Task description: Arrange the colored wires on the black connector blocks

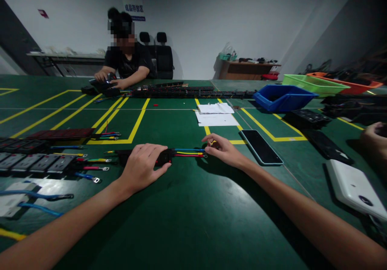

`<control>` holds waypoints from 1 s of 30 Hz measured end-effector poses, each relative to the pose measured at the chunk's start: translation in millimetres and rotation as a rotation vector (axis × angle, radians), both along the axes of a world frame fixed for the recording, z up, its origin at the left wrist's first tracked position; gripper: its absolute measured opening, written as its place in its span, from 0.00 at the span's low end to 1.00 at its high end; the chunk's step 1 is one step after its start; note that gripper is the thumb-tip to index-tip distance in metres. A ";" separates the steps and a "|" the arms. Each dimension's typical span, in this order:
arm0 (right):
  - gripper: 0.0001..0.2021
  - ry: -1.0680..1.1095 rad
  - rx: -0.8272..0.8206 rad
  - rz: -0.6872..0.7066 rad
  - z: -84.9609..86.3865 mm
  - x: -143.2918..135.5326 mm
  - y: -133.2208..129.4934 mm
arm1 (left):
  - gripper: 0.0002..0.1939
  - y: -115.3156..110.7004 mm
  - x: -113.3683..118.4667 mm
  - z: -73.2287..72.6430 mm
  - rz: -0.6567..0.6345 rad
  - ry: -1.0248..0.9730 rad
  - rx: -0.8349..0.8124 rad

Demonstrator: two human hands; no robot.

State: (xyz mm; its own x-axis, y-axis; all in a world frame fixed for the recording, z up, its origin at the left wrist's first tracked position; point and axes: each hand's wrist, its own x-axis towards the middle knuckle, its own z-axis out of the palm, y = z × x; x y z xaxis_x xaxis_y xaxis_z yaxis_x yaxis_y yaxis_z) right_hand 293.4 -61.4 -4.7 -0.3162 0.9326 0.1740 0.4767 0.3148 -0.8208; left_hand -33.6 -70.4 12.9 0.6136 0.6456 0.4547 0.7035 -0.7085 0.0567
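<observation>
My left hand (143,165) is closed over a black socket module (164,158) lying on the green table; its palm and fingers cover much of the module. Blue, yellow and red wires (189,153) run out of the module's right end, the red one tipped with a ring lug. At their far end is my right hand (222,149), thumb and index finger curled about the tip of the blue wire; the exact contact is partly hidden. A short yellow-green wire (109,152) sticks out of the module's left end.
More socket strips with lugged wires (39,163) lie at left. To the right are a phone (261,148), a white device (356,189) and a blue bin (284,97). Paper sheets (216,118) lie ahead. A person (127,60) works across the table; another hand (375,141) shows at far right.
</observation>
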 end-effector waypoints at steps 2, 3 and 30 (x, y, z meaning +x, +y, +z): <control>0.13 -0.039 0.011 0.037 0.3 0.1 0.3 | 0.21 -0.3 -0.6 0.3 0.003 -0.004 -0.004; 0.13 -0.052 0.011 0.046 0.4 0.1 0.4 | 0.21 -0.5 -1.0 0.5 0.003 -0.005 -0.006; 0.12 -0.067 0.091 -0.010 -5.2 -3.4 0.7 | 0.22 -3.8 -3.0 -3.9 0.036 -0.019 -0.035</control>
State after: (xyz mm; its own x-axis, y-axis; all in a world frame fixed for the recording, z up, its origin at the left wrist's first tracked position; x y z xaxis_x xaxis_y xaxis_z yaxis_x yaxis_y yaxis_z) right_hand 290.0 -60.8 -9.9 -0.3203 0.9171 0.2372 0.5331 0.3815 -0.7552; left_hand -36.6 -74.2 9.0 0.5810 0.6830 0.4426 0.7273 -0.6798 0.0944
